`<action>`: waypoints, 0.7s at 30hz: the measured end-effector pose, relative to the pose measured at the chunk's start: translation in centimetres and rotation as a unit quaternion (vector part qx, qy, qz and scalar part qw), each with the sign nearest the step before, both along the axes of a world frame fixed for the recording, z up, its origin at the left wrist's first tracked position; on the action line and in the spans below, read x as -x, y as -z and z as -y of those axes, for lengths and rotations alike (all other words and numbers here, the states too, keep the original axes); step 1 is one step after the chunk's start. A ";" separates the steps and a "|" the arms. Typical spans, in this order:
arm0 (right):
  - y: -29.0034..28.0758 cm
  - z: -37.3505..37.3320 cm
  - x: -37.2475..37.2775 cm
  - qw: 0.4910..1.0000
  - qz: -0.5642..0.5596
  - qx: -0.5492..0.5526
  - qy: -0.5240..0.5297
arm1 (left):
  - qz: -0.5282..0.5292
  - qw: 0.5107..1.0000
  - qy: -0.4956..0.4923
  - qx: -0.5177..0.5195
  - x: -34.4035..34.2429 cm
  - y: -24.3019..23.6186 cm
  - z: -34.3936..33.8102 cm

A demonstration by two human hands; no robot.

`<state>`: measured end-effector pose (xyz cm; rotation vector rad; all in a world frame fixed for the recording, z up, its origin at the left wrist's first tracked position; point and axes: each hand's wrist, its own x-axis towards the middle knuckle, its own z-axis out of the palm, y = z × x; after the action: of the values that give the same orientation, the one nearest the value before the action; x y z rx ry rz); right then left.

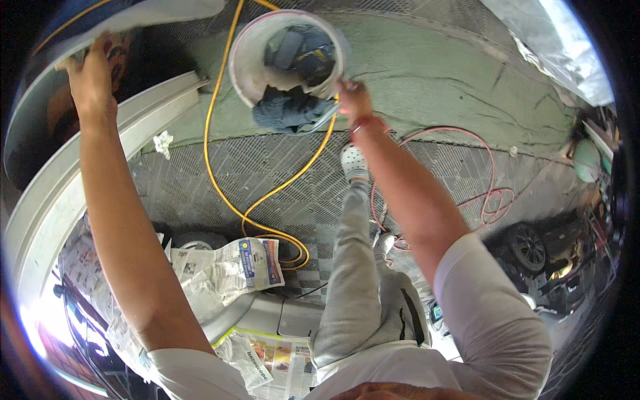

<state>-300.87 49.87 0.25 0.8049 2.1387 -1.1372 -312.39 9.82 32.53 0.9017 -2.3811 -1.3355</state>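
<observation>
At the upper left, my left hand (pixel 92 77) is raised to the pale edge of a dark, glossy curved panel (pixel 40 127). Its fingers curl over that edge, and the fingertips are partly hidden. My right hand (pixel 355 100) is closed on the rim or handle of a white bucket (pixel 243 57); which of the two is not clear. The bucket is tilted so its mouth shows, with dark items (pixel 303 53) inside. A dark cloth (pixel 287 110) hangs over its near rim.
A yellow hose (pixel 210 120) loops across the dark floor mat (pixel 180 173), and a red hose (pixel 490 153) coils to the right. Newspaper (pixel 227 273) covers surfaces at lower left beside a pale curved sill (pixel 147 110). A dark wheel (pixel 527 247) is far right; crumpled sheeting (pixel 560 47) is upper right.
</observation>
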 end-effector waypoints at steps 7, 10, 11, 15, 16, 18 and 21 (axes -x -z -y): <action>-11.6 13.4 -7.2 0.871 0.112 0.462 0.123 | 0.059 0.978 -0.055 -0.190 -12.3 3.1 4.8; -6.1 13.9 -2.5 0.933 -0.067 0.331 0.124 | 0.088 0.981 -0.054 -0.163 -9.7 2.6 -8.0; -6.0 13.8 -1.2 0.947 -0.099 0.261 0.161 | 0.123 0.974 -0.010 -0.191 -11.8 3.4 -7.8; -20.4 1.8 -4.8 0.902 0.074 0.291 0.309 | 0.261 0.949 -0.053 -0.171 -33.0 6.4 -11.6; -22.8 -2.4 -6.7 0.872 0.090 0.343 0.338 | 0.346 0.924 -0.033 -0.162 -38.0 7.2 -13.9; -26.3 -10.5 -10.9 0.838 0.082 0.401 0.361 | 0.556 0.819 0.080 -0.119 -46.8 7.9 -18.7; -31.3 -19.6 -17.4 0.836 0.047 0.380 0.393 | 0.693 0.650 0.266 -0.161 -58.6 7.0 -23.0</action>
<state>-283.47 69.44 31.59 1.3151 1.0344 -2.0965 -253.77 32.80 25.52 1.9632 -3.8371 -1.5203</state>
